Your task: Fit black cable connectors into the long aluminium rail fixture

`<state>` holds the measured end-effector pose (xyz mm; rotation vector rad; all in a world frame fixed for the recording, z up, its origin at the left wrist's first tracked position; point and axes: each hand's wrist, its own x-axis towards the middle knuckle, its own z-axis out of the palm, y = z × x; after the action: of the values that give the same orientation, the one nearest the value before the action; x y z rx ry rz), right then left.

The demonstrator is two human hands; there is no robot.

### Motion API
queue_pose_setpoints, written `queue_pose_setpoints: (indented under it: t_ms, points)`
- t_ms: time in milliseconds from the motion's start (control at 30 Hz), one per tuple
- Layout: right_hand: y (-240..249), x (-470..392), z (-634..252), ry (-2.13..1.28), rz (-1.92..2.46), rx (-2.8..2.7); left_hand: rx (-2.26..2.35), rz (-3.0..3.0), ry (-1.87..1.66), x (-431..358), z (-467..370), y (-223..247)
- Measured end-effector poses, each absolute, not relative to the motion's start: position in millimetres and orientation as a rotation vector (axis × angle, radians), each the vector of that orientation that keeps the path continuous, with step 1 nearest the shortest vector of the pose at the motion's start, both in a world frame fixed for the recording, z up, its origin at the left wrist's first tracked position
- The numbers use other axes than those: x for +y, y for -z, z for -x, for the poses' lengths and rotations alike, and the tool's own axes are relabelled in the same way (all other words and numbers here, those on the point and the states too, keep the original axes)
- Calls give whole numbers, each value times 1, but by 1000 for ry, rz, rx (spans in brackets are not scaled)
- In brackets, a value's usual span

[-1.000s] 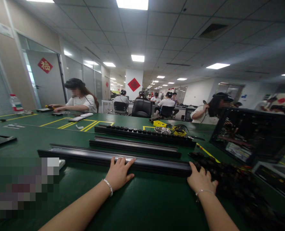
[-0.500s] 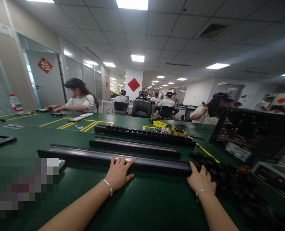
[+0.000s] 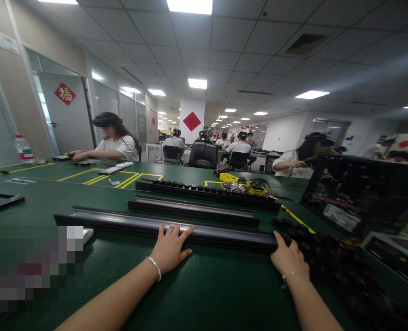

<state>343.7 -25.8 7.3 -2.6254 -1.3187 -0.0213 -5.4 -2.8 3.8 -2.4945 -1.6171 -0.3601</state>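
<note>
A long black rail with a shiny grey channel lies across the green table in front of me. My left hand rests on its near edge, fingers spread over the channel and thumb apart; it is open. My right hand is at the rail's right end, beside a heap of small black parts. Its index finger is apart at the rail end and the other fingers bend toward the heap, their tips partly hidden; I see nothing held. Behind lie a shorter similar rail and a rail lined with small parts.
An open black computer case stands at the right, with a metal-cased unit before it. Yellow trays and a metal dish sit farther back. A bottle stands far left. Other people work at tables beyond.
My right hand has shifted slightly right, and its fingers are more bent and closer together. My left hand and the rails stay in place. The person at right has lowered a hand.
</note>
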Motion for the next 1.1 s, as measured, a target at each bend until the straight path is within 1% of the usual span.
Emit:
queue_pose_setpoints:
  t_ms: [300, 1100]
  points:
    - [-7, -24, -351, -70, 2582, -1247, -1609, 2504, 365, -3, 6, -4]
    - [0, -19, -365, -99, 2453, -1186, -1590, 2487, 391, -2, 7, -3]
